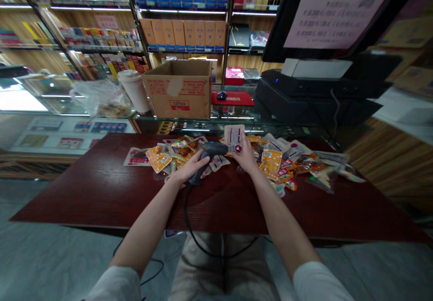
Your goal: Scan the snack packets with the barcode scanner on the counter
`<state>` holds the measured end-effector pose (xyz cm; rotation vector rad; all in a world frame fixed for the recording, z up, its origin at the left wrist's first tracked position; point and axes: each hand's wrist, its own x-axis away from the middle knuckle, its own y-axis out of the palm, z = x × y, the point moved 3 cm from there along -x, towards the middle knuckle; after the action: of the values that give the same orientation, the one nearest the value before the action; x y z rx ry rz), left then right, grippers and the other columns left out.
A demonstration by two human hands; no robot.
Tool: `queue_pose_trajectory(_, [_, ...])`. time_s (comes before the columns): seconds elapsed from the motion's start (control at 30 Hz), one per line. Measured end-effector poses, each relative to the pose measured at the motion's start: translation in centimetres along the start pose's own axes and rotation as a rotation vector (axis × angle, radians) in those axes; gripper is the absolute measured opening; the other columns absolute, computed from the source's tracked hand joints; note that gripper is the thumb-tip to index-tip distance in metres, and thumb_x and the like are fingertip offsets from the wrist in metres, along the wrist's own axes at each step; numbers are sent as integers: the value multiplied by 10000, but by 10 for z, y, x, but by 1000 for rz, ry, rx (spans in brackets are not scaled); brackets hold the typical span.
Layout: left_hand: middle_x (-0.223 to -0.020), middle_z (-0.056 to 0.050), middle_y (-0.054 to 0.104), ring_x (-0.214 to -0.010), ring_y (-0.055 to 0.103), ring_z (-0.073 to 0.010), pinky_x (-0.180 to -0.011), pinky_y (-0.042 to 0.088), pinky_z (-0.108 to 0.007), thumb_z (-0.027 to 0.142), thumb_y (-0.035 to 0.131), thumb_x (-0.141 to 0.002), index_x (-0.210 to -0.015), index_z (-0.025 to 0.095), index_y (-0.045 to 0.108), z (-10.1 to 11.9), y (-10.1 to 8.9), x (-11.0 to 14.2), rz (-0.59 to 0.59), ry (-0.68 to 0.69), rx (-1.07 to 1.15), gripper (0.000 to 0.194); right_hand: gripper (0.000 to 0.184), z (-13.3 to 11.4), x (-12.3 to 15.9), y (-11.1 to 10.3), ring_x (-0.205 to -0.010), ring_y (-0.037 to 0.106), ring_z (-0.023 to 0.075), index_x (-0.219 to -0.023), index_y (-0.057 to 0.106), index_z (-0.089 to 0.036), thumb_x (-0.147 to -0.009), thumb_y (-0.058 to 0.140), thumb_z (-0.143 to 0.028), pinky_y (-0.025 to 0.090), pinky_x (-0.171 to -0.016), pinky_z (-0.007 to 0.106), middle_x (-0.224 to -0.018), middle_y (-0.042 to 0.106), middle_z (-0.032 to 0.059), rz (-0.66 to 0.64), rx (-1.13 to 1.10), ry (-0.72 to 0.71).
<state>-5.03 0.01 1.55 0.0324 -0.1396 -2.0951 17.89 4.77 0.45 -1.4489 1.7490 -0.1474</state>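
My left hand [187, 168] grips a dark grey handheld barcode scanner [209, 149] by its handle, and the scanner's black cable [193, 233] droops off the counter's front edge. My right hand [244, 154] pinches a small white and pink snack packet [234, 138] upright, close to the scanner's head. Beneath both hands, a loose pile of sealed snack packets [271, 163] in orange, yellow and white spreads across the dark red wooden counter [84, 193]. The two hands are not touching each other.
Behind the counter stand a glass display case [230, 115], an open cardboard box [176, 89], a paper cup [134, 90] and a plastic bag [96, 98]. To the right sit a black printer [314, 84] and a monitor [280, 26]. Stocked shelves line the back.
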Motion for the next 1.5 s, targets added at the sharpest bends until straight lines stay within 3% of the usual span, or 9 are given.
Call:
queue_pose_trajectory(0.27, [-785, 14, 615, -485, 497, -66, -427, 400, -208, 586, 697, -785, -1030, 201, 487, 0, 7, -3, -9, 82, 48, 503, 947, -5, 2, 4, -1321, 470, 315, -1597, 174, -236, -756, 595, -132, 461, -1054, 450, -1463, 417, 153, -61, 65, -8])
queue_pose_trajectory(0.4, [-888, -8, 657, -505, 537, -70, -427, 430, -204, 608, 708, -761, -1084, 216, 434, -3, -1, -6, 80, 30, 94, 576, 869, 15, 4, -4, -1326, 433, 412, -1569, 240, -173, -772, 587, -153, 353, -1077, 628, -1430, 435, 225, -10, 241, 126])
queue_pose_trajectory(0.53, [-901, -22, 680, -495, 534, -66, -417, 425, -201, 617, 709, -751, -1045, 211, 435, -1, -10, -8, 218, 17, 59, 571, 746, 18, 6, -15, -1472, 153, 474, -1500, 383, -157, -784, 592, -160, 169, -1109, 738, -1597, 232, 230, 81, 354, 148])
queue_pose_trajectory(0.73, [-997, -55, 697, -488, 518, -67, -412, 416, -223, 622, 698, -752, -1054, 204, 455, -1, -26, -11, 340, 63, 85, 570, 415, -8, 11, 19, -1393, 424, 320, -1265, 658, -285, -882, 524, -200, 61, -1199, 638, -1445, 559, 84, -304, 389, -166])
queue_pose_trajectory(0.93, [-1032, -76, 698, -498, 530, -73, -404, 421, -218, 595, 710, -763, -1047, 193, 478, -5, -32, -12, 317, 64, 118, 544, 404, 12, 10, 9, -1438, 359, 347, -1236, 705, -265, -930, 448, -201, -7, -1169, 652, -1463, 554, 88, -271, 700, 181])
queue_pose_trajectory(1.03, [-1059, -85, 694, -495, 534, -73, -396, 421, -219, 565, 711, -778, -1037, 189, 479, -5, -31, -13, 312, 61, 125, 512, 393, 15, 11, -5, -1456, 314, 369, -1216, 721, -221, -943, 439, -236, -4, -1166, 644, -1471, 540, 109, -213, 782, 244])
queue_pose_trajectory(1.17, [-1052, -90, 696, -507, 543, -80, -395, 421, -218, 543, 716, -786, -1033, 188, 482, -2, -28, -12, 318, 56, 133, 492, 400, 0, 12, 0, -1444, 321, 353, -1155, 737, -147, -956, 476, -377, 22, -1199, 570, -1475, 516, 152, -124, 701, 79])
queue_pose_trajectory(1.37, [-978, -68, 701, -491, 545, -77, -402, 437, -218, 582, 731, -760, -1025, 187, 479, -1, -27, -10, 297, 58, 129, 538, 455, -14, 16, 37, -1299, 474, 336, -996, 736, -157, -828, 636, -568, 43, -1195, 572, -1225, 642, 158, -328, 484, 34])
queue_pose_trajectory(1.5, [-990, -68, 696, -504, 552, -74, -398, 437, -206, 606, 742, -737, -1032, 179, 489, 1, -28, -9, 303, 103, 148, 577, 407, -7, 12, 29, -1183, 548, 345, -1007, 640, -128, -728, 742, -406, 265, -1120, 525, -1137, 635, 184, -295, 414, 156])
